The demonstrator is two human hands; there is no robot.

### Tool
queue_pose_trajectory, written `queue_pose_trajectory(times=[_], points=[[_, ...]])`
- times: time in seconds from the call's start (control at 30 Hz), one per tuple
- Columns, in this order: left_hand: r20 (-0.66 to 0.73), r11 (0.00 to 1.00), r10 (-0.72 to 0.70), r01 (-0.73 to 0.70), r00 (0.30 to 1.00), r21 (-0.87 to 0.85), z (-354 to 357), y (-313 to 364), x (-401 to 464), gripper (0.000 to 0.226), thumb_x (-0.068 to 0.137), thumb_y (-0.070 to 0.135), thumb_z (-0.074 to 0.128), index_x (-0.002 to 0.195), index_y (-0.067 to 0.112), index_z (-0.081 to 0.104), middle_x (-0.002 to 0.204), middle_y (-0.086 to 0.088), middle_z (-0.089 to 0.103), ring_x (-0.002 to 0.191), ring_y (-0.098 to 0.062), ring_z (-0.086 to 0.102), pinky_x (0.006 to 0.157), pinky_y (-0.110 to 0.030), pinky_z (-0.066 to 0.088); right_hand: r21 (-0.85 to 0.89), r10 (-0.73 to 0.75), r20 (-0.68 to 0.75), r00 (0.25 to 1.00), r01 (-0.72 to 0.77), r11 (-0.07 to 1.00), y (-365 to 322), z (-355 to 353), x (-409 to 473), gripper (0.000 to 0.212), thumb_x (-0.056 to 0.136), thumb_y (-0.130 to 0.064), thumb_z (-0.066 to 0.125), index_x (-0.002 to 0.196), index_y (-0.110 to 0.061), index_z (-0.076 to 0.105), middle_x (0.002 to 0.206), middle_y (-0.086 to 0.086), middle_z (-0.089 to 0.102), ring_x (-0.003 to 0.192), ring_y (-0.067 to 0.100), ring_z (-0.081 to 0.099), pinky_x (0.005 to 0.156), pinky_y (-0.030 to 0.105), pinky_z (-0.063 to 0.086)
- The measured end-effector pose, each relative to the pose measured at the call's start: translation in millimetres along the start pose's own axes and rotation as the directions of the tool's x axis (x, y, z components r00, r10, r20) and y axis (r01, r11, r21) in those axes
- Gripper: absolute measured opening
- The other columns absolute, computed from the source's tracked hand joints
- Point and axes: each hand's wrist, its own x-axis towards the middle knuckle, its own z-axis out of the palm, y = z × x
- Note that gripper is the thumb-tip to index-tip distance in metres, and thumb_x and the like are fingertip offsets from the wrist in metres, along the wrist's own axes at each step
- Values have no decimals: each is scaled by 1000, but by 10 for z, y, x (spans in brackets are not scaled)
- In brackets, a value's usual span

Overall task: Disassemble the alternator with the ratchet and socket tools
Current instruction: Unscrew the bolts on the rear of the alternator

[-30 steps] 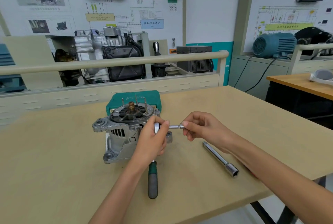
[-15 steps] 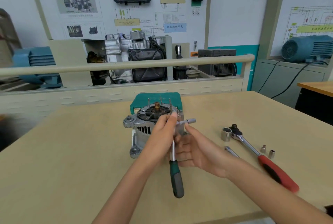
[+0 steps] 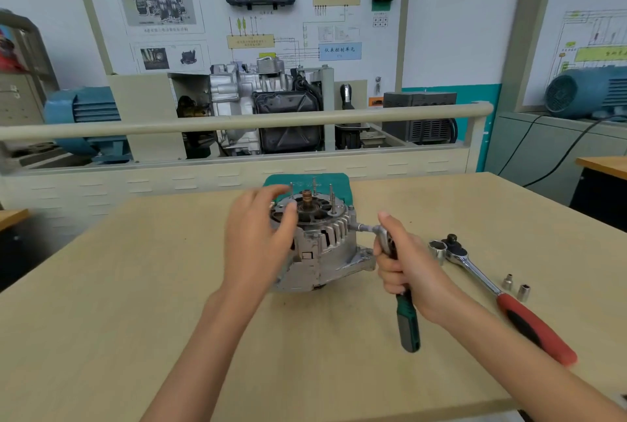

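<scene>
Two hands work mid-frame: the left hand (image 3: 261,238) rests open on the silver metal alternator (image 3: 325,245); the right hand (image 3: 405,262) grips the green-handled ratchet (image 3: 409,323) touching its side.

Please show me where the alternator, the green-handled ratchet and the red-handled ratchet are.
alternator (image 3: 325,252): head view, on its finned silver housing.
green-handled ratchet (image 3: 409,323): head view, on the green grip below the right hand.
red-handled ratchet (image 3: 536,330): head view, on its red grip.

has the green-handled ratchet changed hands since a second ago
Yes. The left hand gripped it in front of the alternator earlier; now the right hand holds the green-handled ratchet at the alternator's right side.
</scene>
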Motion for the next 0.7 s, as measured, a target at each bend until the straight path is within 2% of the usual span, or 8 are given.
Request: queue_pose_trajectory(times=[0.07,0.1,0.23,0.37,0.47,0.57,0.63,0.7], points=[[78,984,-130,119,988,133,6,-184,45,42,91,41,53,127,19,55,122,-3,55,116,-17,46,96,-33,38,-72,-2,-38,999,-1,997,-52,-76,39,47,88,-47,47,52,-16,47,40,-6,28,33,9,20,35,18,17],[132,977,-188,172,973,122,28,-255,51,44,90,45,52,127,20,55,123,-3,55,115,-18,47,96,-35,40,-104,-9,-46,999,4,995,-84,-104,56,47,90,-42,44,51,-16,46,39,-5,28,33,9,20,36,18,16],[158,955,-239,261,958,-140,115,-425,77,25,90,27,51,113,22,61,115,-1,60,104,-13,54,78,-26,43,-215,-19,-60,998,6,976,-224,-152,120,49,91,-33,37,45,-17,45,38,-3,30,31,9,20,34,16,16],[121,926,-255,278,959,-256,138,-518,160,23,89,12,45,104,23,58,104,3,62,92,-9,57,71,-19,43,-332,-110,-89,990,74,940,-320,-159,180,36,91,-24,36,59,-11,46,35,-7,32,28,6,23,31,13,18],[155,861,-313,348,937,-371,163,-598,242,23,91,9,43,108,19,55,102,1,60,93,-13,58,81,-28,49,-337,-209,-86,974,169,926,-344,-187,210,30,90,-15,37,61,-13,42,37,-11,30,30,2,23,31,14,18],[217,744,-376,433,901,-509,205,-674,289,16,93,11,46,104,21,53,96,2,60,87,-10,60,78,-27,51,-368,-266,-55,962,228,901,-354,-204,244,28,92,-18,47,64,-15,45,41,-11,31,32,2,24,31,15,19],[242,680,-397,461,885,-570,247,-714,307,15,93,12,46,100,24,52,98,1,62,89,-11,61,79,-30,52,-337,-253,-49,966,223,915,-355,-222,270,26,91,-18,52,66,-15,49,43,-7,32,33,4,25,32,14,20],[257,631,-425,488,868,-604,286,-756,325,15,93,13,46,100,25,52,98,0,63,88,-12,62,77,-31,52,-215,-200,-38,979,188,958,-347,-258,300,24,91,-15,50,67,-13,48,43,-6,32,32,5,23,32,14,18]])
